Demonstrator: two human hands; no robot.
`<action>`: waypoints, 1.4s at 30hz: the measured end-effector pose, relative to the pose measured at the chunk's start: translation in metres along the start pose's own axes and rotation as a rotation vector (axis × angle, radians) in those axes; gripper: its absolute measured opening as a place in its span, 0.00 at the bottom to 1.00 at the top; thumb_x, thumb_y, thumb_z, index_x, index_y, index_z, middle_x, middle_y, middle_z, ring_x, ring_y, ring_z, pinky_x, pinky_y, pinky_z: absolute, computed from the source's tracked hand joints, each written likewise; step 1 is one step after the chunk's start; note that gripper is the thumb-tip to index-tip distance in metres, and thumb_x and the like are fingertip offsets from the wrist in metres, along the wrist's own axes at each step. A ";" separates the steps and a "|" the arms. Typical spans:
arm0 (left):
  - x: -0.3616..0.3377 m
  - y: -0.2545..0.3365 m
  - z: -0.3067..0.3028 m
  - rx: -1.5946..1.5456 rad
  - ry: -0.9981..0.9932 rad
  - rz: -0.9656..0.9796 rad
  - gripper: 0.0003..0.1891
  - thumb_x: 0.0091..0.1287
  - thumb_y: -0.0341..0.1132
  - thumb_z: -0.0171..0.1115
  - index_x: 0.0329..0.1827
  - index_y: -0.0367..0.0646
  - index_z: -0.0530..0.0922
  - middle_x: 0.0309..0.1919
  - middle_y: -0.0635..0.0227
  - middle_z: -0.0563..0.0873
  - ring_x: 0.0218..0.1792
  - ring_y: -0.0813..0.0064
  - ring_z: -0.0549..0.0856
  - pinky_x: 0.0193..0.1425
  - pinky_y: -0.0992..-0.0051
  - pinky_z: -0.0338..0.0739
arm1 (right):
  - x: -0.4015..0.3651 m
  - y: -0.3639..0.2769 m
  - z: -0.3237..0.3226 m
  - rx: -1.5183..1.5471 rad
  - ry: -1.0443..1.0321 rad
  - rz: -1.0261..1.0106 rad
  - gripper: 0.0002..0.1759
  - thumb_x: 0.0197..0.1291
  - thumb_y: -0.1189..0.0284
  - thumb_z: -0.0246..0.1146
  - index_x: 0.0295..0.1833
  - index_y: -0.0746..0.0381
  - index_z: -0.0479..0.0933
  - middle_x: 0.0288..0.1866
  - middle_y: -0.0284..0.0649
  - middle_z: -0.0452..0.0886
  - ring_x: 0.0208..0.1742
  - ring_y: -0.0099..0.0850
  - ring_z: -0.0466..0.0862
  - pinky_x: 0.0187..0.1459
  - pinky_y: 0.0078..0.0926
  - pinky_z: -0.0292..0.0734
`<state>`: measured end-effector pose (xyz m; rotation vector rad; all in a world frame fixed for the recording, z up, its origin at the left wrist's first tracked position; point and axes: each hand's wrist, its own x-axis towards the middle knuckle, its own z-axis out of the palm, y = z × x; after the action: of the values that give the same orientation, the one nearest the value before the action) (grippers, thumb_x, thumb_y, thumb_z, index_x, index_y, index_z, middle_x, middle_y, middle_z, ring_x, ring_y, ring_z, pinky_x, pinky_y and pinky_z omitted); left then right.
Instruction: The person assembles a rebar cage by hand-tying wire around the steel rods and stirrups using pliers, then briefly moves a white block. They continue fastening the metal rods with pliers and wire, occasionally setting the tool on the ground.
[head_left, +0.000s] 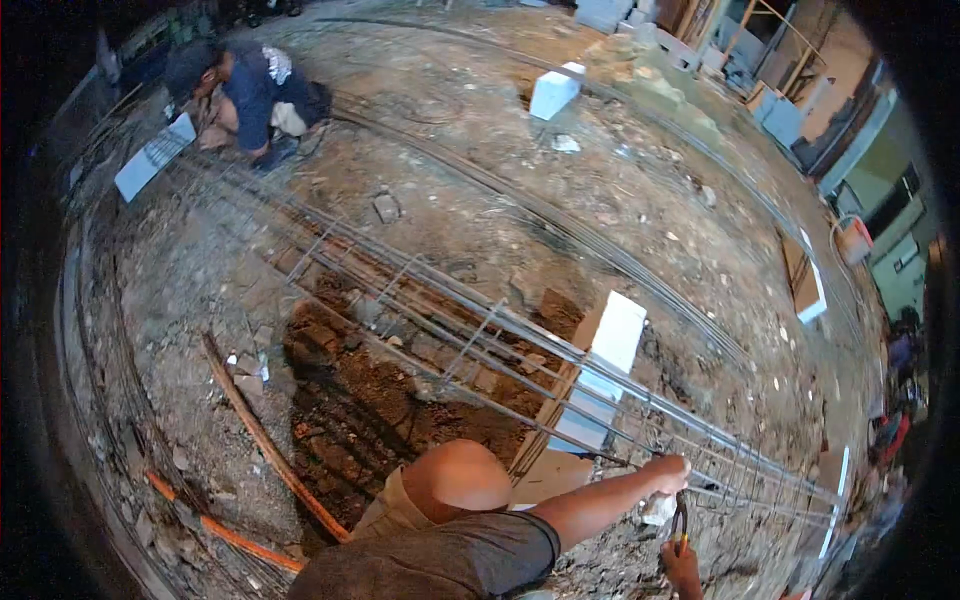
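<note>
A long cage of steel bars [470, 342] runs diagonally from the upper left to the lower right, with square stirrups at intervals. On its near side at the lower right, my left hand [665, 475] is closed around a bar. Just below it, my right hand [682, 567] grips the handles of pliers [680, 522], whose jaws point up toward the bars beside my left hand. The cage passes over a white-topped block [618, 330]. Any tie wire at the jaws is too small to make out.
Another person [262, 105] crouches at the cage's far end by a white board [155, 160]. Loose long bars [560, 225] lie beyond the cage. A dug pit [350, 420] lies beneath it. An orange-brown pole [270, 440] lies left; a white block [556, 92] stands farther back.
</note>
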<state>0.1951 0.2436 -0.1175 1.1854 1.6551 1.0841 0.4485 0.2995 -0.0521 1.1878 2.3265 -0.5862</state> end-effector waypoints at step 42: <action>-0.014 0.009 -0.026 -0.154 -0.113 -0.177 0.12 0.67 0.35 0.64 0.48 0.38 0.79 0.33 0.69 0.83 0.30 0.79 0.79 0.33 0.73 0.75 | -0.029 -0.026 0.019 0.217 0.167 -0.008 0.34 0.47 0.44 0.73 0.40 0.65 0.78 0.35 0.47 0.85 0.34 0.41 0.85 0.40 0.40 0.80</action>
<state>0.1763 0.2266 -0.0996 0.9643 1.5290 0.9963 0.4459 0.2572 -0.0465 1.3727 2.4558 -0.7864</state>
